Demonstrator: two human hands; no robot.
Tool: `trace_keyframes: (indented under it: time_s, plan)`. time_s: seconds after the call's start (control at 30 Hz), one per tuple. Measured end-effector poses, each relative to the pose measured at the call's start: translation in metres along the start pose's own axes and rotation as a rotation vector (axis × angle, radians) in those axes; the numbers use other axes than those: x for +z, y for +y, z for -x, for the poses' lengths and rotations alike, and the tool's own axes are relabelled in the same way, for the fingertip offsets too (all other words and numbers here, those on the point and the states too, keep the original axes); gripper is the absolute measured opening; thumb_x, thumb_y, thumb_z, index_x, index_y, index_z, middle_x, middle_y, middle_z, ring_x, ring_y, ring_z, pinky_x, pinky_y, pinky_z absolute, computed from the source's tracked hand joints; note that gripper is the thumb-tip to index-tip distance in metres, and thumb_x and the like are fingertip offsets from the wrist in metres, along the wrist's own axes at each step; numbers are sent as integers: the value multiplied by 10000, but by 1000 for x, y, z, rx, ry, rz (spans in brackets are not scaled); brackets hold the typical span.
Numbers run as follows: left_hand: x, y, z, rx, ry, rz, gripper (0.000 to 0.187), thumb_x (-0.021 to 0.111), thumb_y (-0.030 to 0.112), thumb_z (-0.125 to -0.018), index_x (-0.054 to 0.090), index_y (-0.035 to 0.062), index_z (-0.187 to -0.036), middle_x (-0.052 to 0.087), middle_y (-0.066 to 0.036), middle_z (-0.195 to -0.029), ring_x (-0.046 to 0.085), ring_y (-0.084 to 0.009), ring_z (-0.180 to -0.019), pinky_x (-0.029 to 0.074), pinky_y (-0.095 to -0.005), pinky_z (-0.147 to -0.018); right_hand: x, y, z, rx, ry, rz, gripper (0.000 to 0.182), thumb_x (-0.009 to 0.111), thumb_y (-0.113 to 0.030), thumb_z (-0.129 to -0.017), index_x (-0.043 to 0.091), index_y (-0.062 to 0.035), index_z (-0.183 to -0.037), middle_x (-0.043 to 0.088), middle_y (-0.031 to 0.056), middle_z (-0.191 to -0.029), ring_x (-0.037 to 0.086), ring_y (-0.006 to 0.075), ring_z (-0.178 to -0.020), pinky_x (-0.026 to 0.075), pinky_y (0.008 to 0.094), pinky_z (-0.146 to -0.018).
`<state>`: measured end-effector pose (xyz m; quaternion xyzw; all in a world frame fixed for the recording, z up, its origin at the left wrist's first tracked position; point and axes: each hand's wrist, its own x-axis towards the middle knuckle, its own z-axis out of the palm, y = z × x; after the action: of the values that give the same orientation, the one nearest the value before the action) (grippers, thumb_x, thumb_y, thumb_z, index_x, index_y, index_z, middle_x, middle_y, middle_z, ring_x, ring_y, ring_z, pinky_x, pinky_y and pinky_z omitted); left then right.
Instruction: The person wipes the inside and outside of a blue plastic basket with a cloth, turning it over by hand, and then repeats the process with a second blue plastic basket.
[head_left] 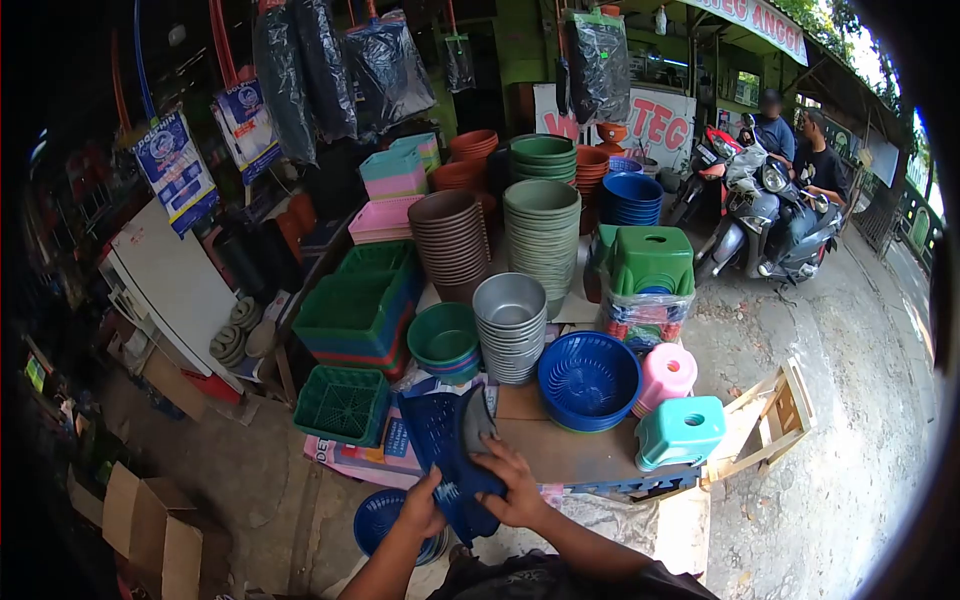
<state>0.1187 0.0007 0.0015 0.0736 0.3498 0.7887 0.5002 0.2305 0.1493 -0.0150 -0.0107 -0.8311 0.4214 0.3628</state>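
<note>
Both hands hold a stack of dark blue flat plastic trays (447, 446) upright at the front of a stall table (575, 450). My left hand (423, 505) grips the stack's lower left edge. Against the lower right side rests my right hand (511, 487), fingers spread over the plastic. Just below the hands, a blue round basket (378, 518) sits on the ground. A green square basket (342, 403) lies to the left of the trays, and a blue round basket (588, 379) to the right.
The table carries stacks of grey, green and brown basins (511, 325), green crates (357, 312), stools in pink (667, 373) and teal (681, 431). A cardboard box (155, 525) sits lower left. Two people sit on a scooter (768, 225) at the upper right.
</note>
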Motion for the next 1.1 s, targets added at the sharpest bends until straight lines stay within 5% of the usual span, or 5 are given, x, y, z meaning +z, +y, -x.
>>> trace_keyframes:
  time_s: [0.13,0.37,0.5,0.63,1.1]
  plan:
    - [13,-7,18,151,-34,-67,671,477,501,-903,377,37,-1377,483,-147,-1352,474,-330,-1233,353,-488,-1055,-14,38,-10,621,-2,-521,583,690,-195,-734,511,-60,-1272,558,224,-1214,449,446,-1215,393,441,-994]
    - [20,-2,16,213,13,-121,606,399,475,-950,380,43,-1374,498,-152,-1328,491,-316,-1212,350,-443,-1061,8,-34,-4,-237,-62,152,469,650,-245,-794,553,-48,-1208,425,267,-1326,452,451,-1197,357,482,-1017]
    - [9,-2,17,148,1,-102,594,410,474,-945,394,48,-1360,525,-144,-1286,519,-304,-1175,383,-461,-1030,-3,4,-27,360,-7,-249,445,650,-250,-788,574,-72,-1189,456,246,-1296,454,397,-1210,377,514,-970]
    - [20,13,4,112,70,-79,595,388,491,-948,415,47,-1342,528,-141,-1283,530,-280,-1163,414,-443,-1003,8,-55,-2,-174,-207,116,428,670,-243,-767,590,-73,-1152,484,248,-1249,461,428,-1192,362,511,-989]
    - [13,-13,2,44,14,-105,551,435,392,-936,411,15,-1337,528,-154,-1283,540,-297,-1154,408,-437,-1008,-10,-20,-1,-125,-33,186,436,640,-208,-786,577,-31,-1180,541,212,-1198,513,420,-1105,388,494,-963]
